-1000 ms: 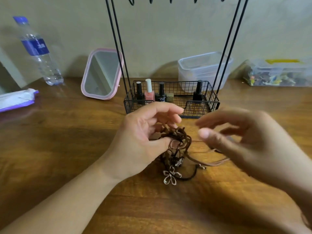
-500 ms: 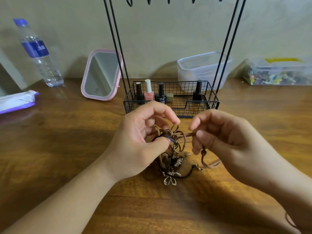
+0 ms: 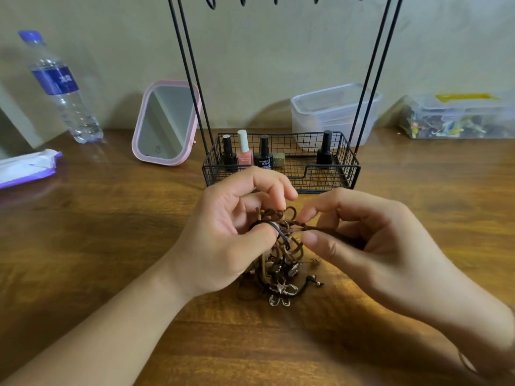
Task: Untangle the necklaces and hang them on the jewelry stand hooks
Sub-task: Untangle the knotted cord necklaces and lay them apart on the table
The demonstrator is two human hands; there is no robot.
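Note:
A tangle of brown and black cord necklaces (image 3: 281, 254) hangs between both hands just above the wooden table, with a silver flower pendant (image 3: 281, 294) resting on the wood. My left hand (image 3: 231, 235) holds the bundle, its thumb through a black cord loop. My right hand (image 3: 367, 240) pinches a brown cord end at the tangle's right side. The black wire jewelry stand (image 3: 281, 162) rises behind the hands; its hooks (image 3: 242, 0) show bare at the top edge.
The stand's basket holds several nail polish bottles (image 3: 244, 151). A pink mirror (image 3: 167, 123) and a water bottle (image 3: 60, 87) stand at the left, with a wipes pack (image 3: 25, 168). Two clear plastic boxes (image 3: 331, 112) sit at the back right.
My right hand moved left to the tangle and took hold of a brown cord. The left hand kept its hold on the bundle and lifted it slightly.

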